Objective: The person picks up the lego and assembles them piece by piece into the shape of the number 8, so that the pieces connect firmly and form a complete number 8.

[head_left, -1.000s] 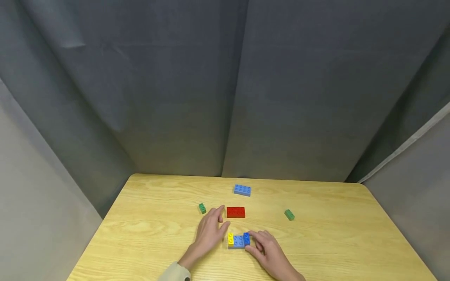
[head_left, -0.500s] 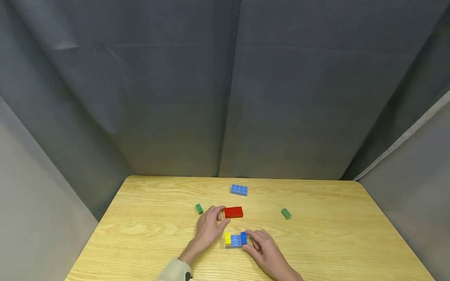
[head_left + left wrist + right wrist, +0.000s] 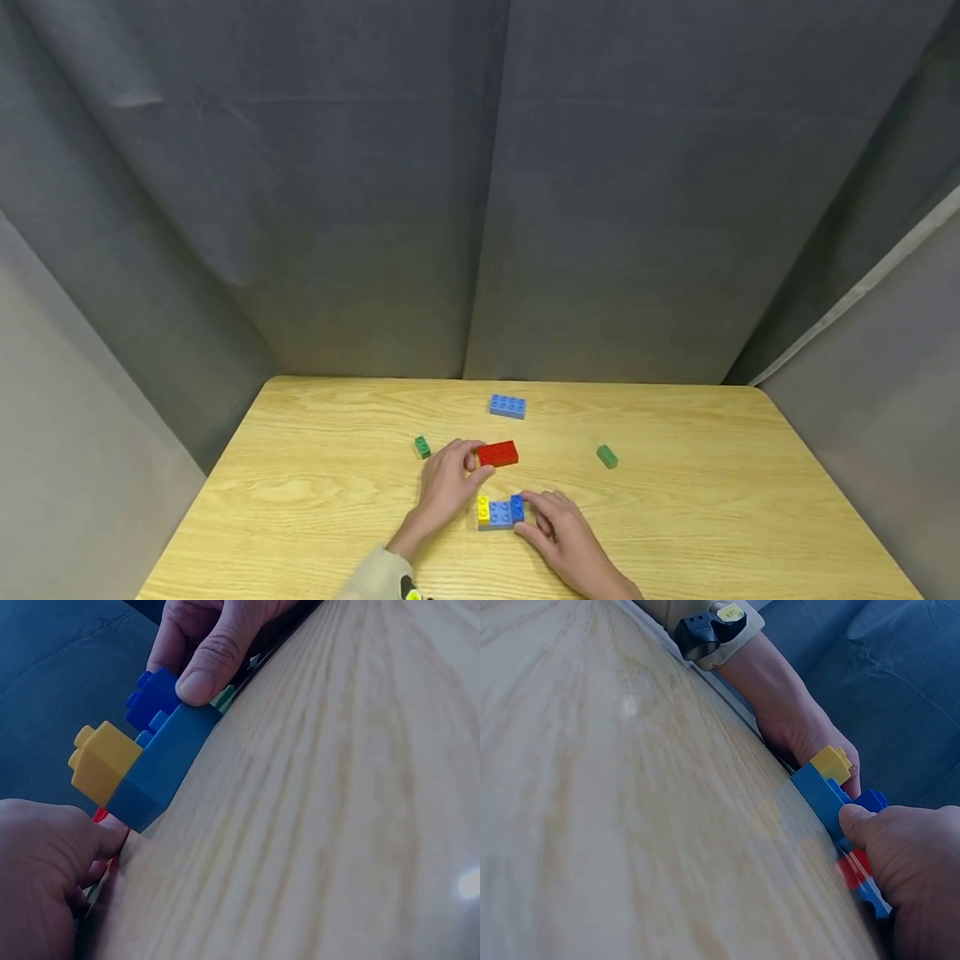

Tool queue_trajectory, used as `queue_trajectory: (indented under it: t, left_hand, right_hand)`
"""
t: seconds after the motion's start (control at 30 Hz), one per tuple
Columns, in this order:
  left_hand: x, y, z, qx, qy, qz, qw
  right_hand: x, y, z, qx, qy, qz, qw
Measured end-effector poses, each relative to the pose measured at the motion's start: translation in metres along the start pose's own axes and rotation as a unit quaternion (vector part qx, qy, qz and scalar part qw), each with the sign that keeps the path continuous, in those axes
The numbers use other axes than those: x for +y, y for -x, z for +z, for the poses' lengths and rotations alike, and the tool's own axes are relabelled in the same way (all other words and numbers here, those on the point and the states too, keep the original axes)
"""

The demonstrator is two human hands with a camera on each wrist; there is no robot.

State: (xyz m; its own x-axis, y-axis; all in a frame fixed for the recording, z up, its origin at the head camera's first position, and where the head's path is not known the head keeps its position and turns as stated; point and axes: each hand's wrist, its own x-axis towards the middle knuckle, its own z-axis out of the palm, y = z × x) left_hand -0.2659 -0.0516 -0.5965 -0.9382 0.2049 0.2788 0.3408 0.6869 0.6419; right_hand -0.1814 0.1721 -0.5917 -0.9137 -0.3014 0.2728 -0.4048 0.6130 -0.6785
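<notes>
A light blue brick (image 3: 500,515) lies flat with a small yellow brick (image 3: 483,509) on its left end and a small dark blue brick (image 3: 517,507) on its right end. The right hand (image 3: 566,537) pinches the right end between thumb and fingers; its thumb also shows against the bricks in the left wrist view. Behind them the left hand (image 3: 447,483) holds the left end of a red brick (image 3: 498,453), which lies slightly turned. In the right wrist view the left hand (image 3: 810,727) is partly behind the yellow brick (image 3: 831,764).
Another light blue brick (image 3: 507,407) lies near the back of the wooden table (image 3: 690,500). One small green brick (image 3: 422,447) is just beyond the left hand, another green brick (image 3: 607,457) farther right. Grey curtains (image 3: 360,208) hang behind the table.
The left hand's fingers have closed on the red brick, whose right end has swung slightly toward the back. The right hand keeps its grip on the stacked bricks. The head view has shifted slightly.
</notes>
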Motion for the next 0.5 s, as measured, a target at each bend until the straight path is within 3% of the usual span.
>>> queue_trajectory:
  t: [0.27,0.5]
  left_hand:
    - [-0.002,0.002,-0.009,-0.015,0.057,0.011,0.9982]
    - [-0.002,0.006,-0.012,-0.034,0.071,0.012,0.9968]
  right_hand:
    - [-0.001,-0.004,0.0,-0.006,0.001,0.012,0.9999]
    - [0.0,-0.004,-0.002,-0.007,0.005,0.013,0.9999]
